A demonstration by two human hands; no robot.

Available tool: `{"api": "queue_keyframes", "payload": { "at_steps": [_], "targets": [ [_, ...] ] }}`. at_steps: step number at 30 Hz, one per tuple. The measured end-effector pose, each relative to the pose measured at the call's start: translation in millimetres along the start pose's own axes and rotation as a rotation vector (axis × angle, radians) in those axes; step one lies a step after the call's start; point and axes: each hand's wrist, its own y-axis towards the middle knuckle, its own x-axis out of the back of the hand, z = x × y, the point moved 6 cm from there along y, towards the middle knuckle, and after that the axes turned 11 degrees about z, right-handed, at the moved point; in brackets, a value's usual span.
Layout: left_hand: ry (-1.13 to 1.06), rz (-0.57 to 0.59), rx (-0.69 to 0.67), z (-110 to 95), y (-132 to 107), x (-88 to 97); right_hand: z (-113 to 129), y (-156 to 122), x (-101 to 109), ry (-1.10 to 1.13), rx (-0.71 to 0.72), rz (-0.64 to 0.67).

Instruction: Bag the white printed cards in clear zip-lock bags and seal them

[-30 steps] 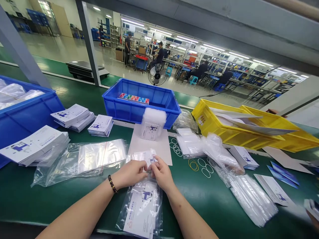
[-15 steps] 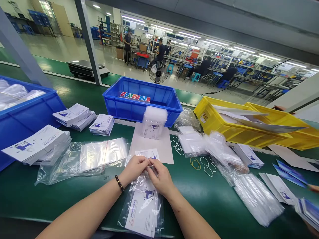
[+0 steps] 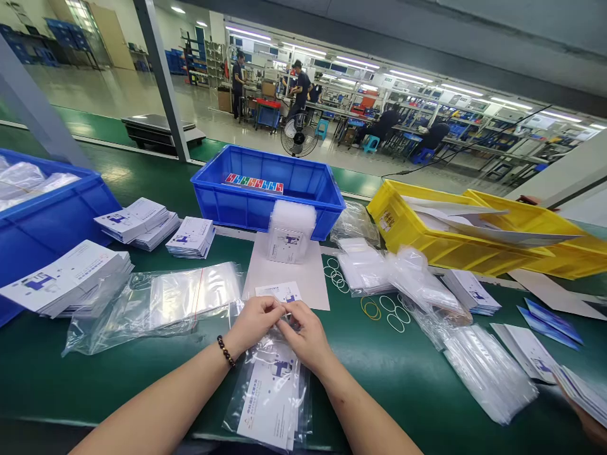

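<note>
Near the front of the green table, a clear plastic bag (image 3: 306, 404) lies with a white printed booklet (image 3: 268, 398) inside it. My left hand (image 3: 253, 321) pinches the bag's upper end with thumb and forefinger. Closed on that same end, my right hand (image 3: 306, 335) meets the left one fingertip to fingertip. The exact edge between the fingers is hidden. Just beyond my hands another white booklet (image 3: 279, 291) lies partly covered. Behind it, a small stack of bagged white cards (image 3: 286, 246) stands upright on a grey sheet (image 3: 253, 272).
Booklet stacks (image 3: 71, 272) and a pack of clear bags (image 3: 175, 297) lie left. Rubber bands (image 3: 395, 314) and plastic bags (image 3: 490, 373) lie right. Behind are a blue bin (image 3: 265, 212) and a yellow bin (image 3: 417, 237). A co-worker's hand (image 3: 590, 420) holds booklets at lower right.
My hands keep their pinch on the bag with hardly any movement. At the right, a co-worker's hand has left the blue cards, and the held booklets have shifted left.
</note>
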Motion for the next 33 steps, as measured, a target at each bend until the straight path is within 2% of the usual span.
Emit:
{"api": "queue_keyframes", "payload": {
  "at_steps": [6,11,14,16,18,20,22,24,25,27,30,31,33],
  "targets": [
    [0.186,0.013,-0.004,-1,-3,-4.6,-11,0,2,0.000,-0.060,-0.038],
    [0.397,0.044,-0.001,-4,-6,-12.5,-14,-1,11,-0.261,-0.110,-0.198],
    [0.299,0.025,0.052,0,-4,-5.8,-1,-2,11,-0.315,0.025,-0.222],
    [0.176,0.000,0.092,4,-2,3.1,10,-4,7,-0.331,0.142,-0.163],
    [0.067,0.002,0.115,6,-1,11.0,14,-4,2,-0.325,0.186,-0.081],
    [0.042,-0.035,0.047,-1,-3,20.4,11,-4,0,-0.244,0.155,-0.010],
    [0.149,-0.083,-0.128,-17,-7,27.9,6,-3,1,-0.112,0.103,0.036],
    [0.319,-0.029,-0.277,-30,-12,26.0,2,-2,4,0.002,0.066,0.074],
    [0.395,0.048,-0.287,-31,-12,22.2,1,-2,5,0.044,0.050,0.104],
    [0.478,0.161,-0.170,-24,-10,19.1,-1,-2,6,0.101,0.015,0.178],
    [0.455,0.165,0.067,-10,-7,26.8,-2,-2,5,0.128,0.004,0.259],
    [0.442,0.160,0.117,-6,-6,29.4,-2,-1,6,0.117,0.025,0.255],
    [0.463,0.160,0.188,-2,-5,33.2,-6,0,9,0.032,0.059,0.168]
  ]
}}
